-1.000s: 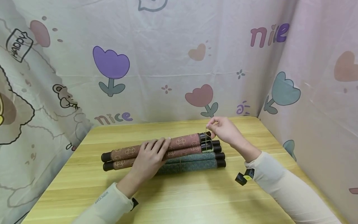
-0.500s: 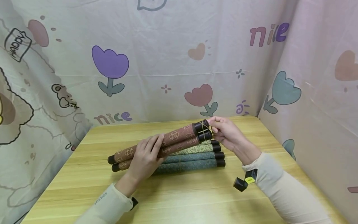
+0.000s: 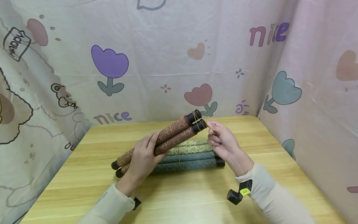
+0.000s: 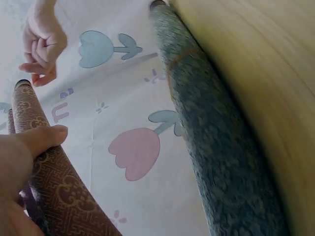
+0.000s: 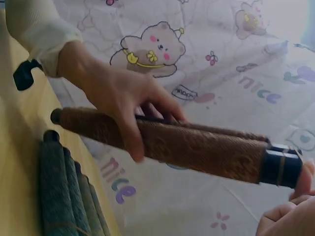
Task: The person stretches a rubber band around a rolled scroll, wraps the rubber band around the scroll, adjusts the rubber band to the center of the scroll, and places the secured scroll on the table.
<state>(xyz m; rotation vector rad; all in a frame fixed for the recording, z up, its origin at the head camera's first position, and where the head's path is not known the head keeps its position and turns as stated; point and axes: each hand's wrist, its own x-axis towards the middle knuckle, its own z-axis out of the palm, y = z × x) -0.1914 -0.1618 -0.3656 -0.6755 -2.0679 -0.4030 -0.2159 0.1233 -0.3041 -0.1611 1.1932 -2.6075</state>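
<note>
Two reddish-brown patterned scrolls (image 3: 170,133) with black end knobs are raised at a slant, right ends higher. My left hand (image 3: 144,155) grips both around the middle, its thumb lying along one scroll in the left wrist view. A thin tan rubber band (image 3: 197,117) loops around the black knobs at their right ends. My right hand (image 3: 225,141) pinches at this band with thumb and forefinger, right at the lower knob, the other fingers curled. Behind and below lie blue-green scrolls (image 3: 193,161) and yellow-green scrolls (image 3: 193,149) on the table.
The blue-green scroll (image 4: 211,128) wears a thin band around it in the left wrist view. All rests on a light wooden table (image 3: 179,199). A printed cloth curtain (image 3: 156,62) hangs behind the table and along both sides.
The brown scrolls have been lifted off the others and tilted, their right ends rising and swinging left. The band has gone from pulled upward to looped around both knobs. My right hand has turned and lowered slightly.
</note>
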